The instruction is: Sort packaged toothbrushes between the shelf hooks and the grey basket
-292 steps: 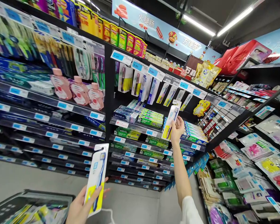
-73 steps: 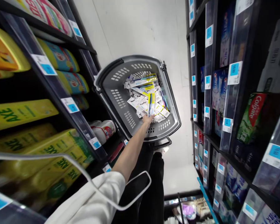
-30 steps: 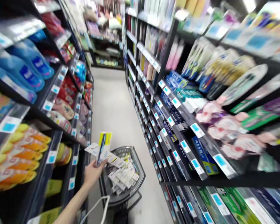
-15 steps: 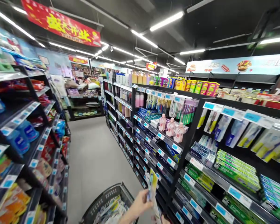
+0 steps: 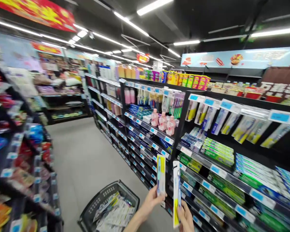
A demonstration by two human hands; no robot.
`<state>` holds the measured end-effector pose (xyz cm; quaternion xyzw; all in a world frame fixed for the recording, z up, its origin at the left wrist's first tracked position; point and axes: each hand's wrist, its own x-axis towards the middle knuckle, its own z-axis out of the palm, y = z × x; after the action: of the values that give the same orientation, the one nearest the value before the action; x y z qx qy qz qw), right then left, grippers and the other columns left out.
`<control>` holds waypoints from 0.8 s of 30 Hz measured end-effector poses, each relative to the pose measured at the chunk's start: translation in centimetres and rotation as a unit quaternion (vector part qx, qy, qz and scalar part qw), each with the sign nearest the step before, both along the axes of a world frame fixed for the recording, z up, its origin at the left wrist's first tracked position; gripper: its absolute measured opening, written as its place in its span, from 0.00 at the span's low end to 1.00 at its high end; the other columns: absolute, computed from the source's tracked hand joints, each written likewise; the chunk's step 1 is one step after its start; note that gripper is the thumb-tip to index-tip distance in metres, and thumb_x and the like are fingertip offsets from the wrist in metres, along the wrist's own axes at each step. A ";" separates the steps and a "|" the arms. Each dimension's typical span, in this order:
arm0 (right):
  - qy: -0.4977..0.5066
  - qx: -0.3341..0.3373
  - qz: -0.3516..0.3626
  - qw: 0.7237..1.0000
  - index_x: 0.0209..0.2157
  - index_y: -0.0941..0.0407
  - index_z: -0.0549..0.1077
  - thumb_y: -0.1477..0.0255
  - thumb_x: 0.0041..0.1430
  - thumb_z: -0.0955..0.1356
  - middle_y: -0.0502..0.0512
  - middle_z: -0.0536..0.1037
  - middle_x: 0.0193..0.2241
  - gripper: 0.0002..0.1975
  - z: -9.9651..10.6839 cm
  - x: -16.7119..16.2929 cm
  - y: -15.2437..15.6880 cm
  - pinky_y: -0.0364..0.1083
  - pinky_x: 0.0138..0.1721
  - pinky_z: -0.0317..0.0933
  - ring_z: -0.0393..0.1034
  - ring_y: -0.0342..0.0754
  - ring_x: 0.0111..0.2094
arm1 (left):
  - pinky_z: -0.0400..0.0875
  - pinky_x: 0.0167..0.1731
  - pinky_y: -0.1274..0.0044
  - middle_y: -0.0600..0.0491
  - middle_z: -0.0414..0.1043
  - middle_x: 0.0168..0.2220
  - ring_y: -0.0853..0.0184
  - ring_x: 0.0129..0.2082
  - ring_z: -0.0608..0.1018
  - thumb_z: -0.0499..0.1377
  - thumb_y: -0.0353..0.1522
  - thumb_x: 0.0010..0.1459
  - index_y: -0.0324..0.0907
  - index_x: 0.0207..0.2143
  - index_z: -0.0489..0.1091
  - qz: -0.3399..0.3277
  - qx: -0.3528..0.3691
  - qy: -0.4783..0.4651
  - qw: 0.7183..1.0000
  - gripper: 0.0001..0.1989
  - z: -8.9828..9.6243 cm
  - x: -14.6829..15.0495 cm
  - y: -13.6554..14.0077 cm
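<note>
My left hand (image 5: 150,203) holds a carded toothbrush pack (image 5: 160,175) upright by its lower end. Beside it my right hand (image 5: 186,218) grips a second toothbrush pack (image 5: 176,193), white at the top and yellow at the bottom, also upright. Both packs are raised low in the view, in front of the shelves of toothpaste boxes (image 5: 217,151). More toothbrush packs hang from hooks (image 5: 217,120) above those boxes. Below and to the left of my hands stands a dark grey basket (image 5: 103,199) with several more packs lying in it.
Black shelving runs down both sides of a grey-floored aisle (image 5: 82,161). Pink bottles (image 5: 162,120) stand on a middle shelf to the right. The left shelves (image 5: 19,154) are blurred. Blue price tags line the shelf edges.
The view has swung from the basket up and right to the toothbrush shelves. My left hand lifted a pack out of the basket; my right hand now holds a second pack beside it.
</note>
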<state>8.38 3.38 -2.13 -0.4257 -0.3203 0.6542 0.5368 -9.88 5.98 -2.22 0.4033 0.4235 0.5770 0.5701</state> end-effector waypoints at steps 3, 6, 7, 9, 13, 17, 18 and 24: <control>0.031 -0.002 -0.092 0.995 0.42 0.52 0.73 0.54 0.40 0.81 0.51 0.79 0.26 0.30 1.5 0.6 0.1 0.46 0.23 0.69 0.77 0.52 0.25 | 0.66 0.26 0.76 0.53 0.77 0.29 0.68 0.25 0.73 0.71 0.49 0.47 0.42 0.43 0.73 0.024 -0.046 0.008 0.999 0.27 1.1 -0.7 0.5; 0.007 0.002 -0.135 0.991 0.46 0.54 0.71 0.57 0.42 0.81 0.53 0.81 0.30 0.32 3.3 1.6 0.5 0.45 0.24 0.69 0.76 0.51 0.25 | 0.69 0.26 0.76 0.51 0.80 0.34 0.66 0.27 0.76 0.70 0.47 0.49 0.43 0.49 0.71 0.017 -0.061 0.060 0.996 0.28 1.8 -1.1 1.3; -0.003 0.008 -0.146 0.989 0.46 0.54 0.71 0.58 0.43 0.81 0.53 0.82 0.31 0.31 3.9 1.8 0.7 0.45 0.24 0.69 0.76 0.50 0.25 | 0.72 0.30 0.74 0.50 0.80 0.37 0.63 0.31 0.78 0.70 0.46 0.49 0.43 0.50 0.71 0.015 -0.059 0.077 0.995 0.29 2.0 -1.1 1.6; -0.021 0.026 -0.171 0.985 0.47 0.55 0.71 0.58 0.45 0.80 0.54 0.82 0.33 0.30 4.9 2.1 1.1 0.45 0.26 0.70 0.76 0.50 0.27 | 0.75 0.38 0.71 0.47 0.81 0.43 0.58 0.40 0.81 0.70 0.45 0.49 0.43 0.51 0.70 0.003 -0.048 0.094 0.994 0.29 2.2 -1.2 1.9; -0.027 0.052 -0.212 0.976 0.46 0.55 0.72 0.59 0.47 0.79 0.55 0.82 0.35 0.28 5.9 1.0 2.7 0.45 0.30 0.71 0.77 0.50 0.31 | 0.73 0.52 0.66 0.44 0.76 0.55 0.53 0.54 0.77 0.68 0.45 0.52 0.45 0.57 0.67 -0.086 -0.039 0.111 0.989 0.32 1.9 -2.0 3.1; 0.002 0.054 -0.267 0.962 0.42 0.55 0.75 0.59 0.46 0.79 0.53 0.82 0.36 0.24 5.9 -0.5 4.6 0.43 0.33 0.69 0.76 0.48 0.35 | 0.71 0.55 0.64 0.46 0.77 0.54 0.52 0.55 0.77 0.67 0.44 0.53 0.45 0.55 0.71 -0.154 0.009 0.170 0.973 0.28 2.2 -3.0 6.1; 0.014 0.051 -0.280 0.958 0.41 0.55 0.75 0.57 0.48 0.78 0.52 0.82 0.36 0.23 5.9 -0.8 4.9 0.42 0.32 0.68 0.75 0.47 0.34 | 0.72 0.53 0.65 0.46 0.79 0.51 0.53 0.52 0.78 0.66 0.43 0.54 0.45 0.51 0.74 -0.167 0.041 0.199 0.965 0.23 2.6 -3.2 7.1; 0.075 0.001 -0.234 0.969 0.38 0.57 0.79 0.48 0.52 0.74 0.51 0.80 0.28 0.25 5.5 -1.2 5.0 0.41 0.21 0.58 0.63 0.41 0.19 | 0.74 0.41 0.70 0.49 0.80 0.39 0.60 0.41 0.80 0.56 0.25 0.58 0.49 0.35 0.83 -0.139 0.292 0.295 0.899 0.16 6.1 -4.3 12.0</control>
<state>7.16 8.37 3.35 -0.4375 -0.1712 0.5406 0.6979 -14.19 17.98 3.84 0.7579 0.3243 0.4444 0.3506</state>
